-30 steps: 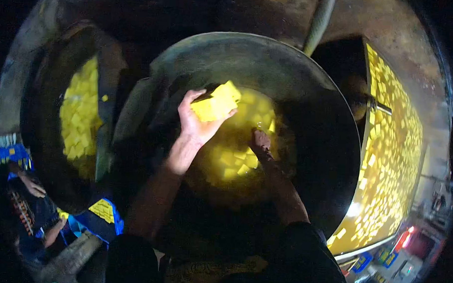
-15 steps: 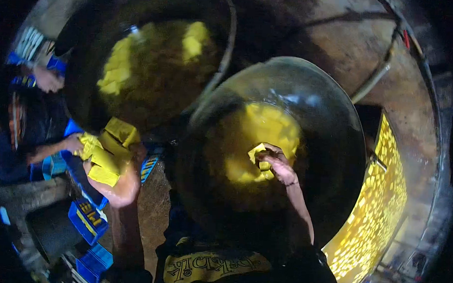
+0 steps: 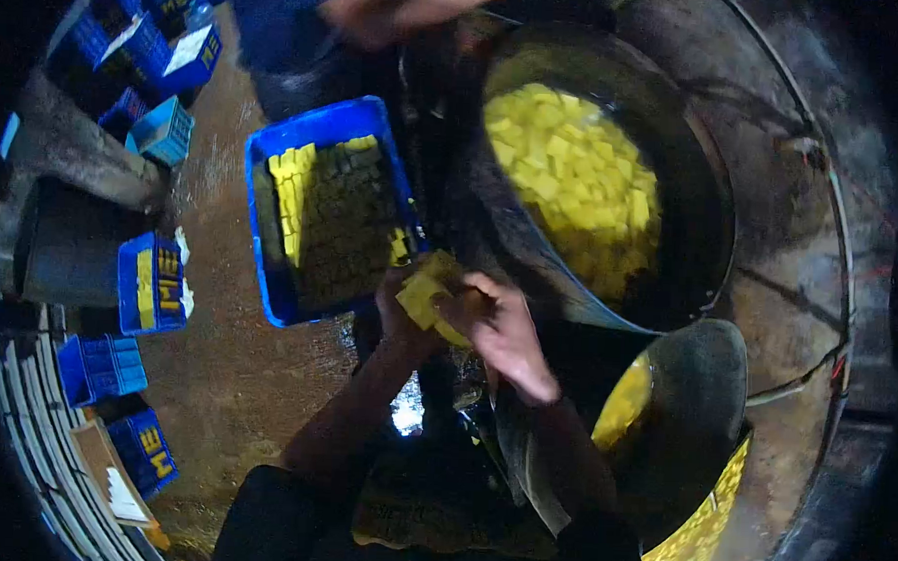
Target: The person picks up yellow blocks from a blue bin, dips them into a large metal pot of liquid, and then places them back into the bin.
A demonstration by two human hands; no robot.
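Several yellow tofu blocks are bunched between my two hands, in front of my body. My left hand is wrapped around them from the left, its fingers partly hidden. From the right, my right hand closes on the blocks, somewhat blurred. Just beyond my left hand lies a large blue crate with tofu blocks packed in rows, most of them in shadow. To the right of my hands is a big dark wok full of yellow tofu blocks in liquid.
A second wok, holding yellow contents, stands nearer on the right. Another person's forearm reaches across at the top. Blue crates and a light-blue basket stand along the left. A pipe or hose curves along the right.
My view has turned left, toward the blue crate. My right hand has left the nearer wok with tofu and now meets my left hand at the stacked blocks.
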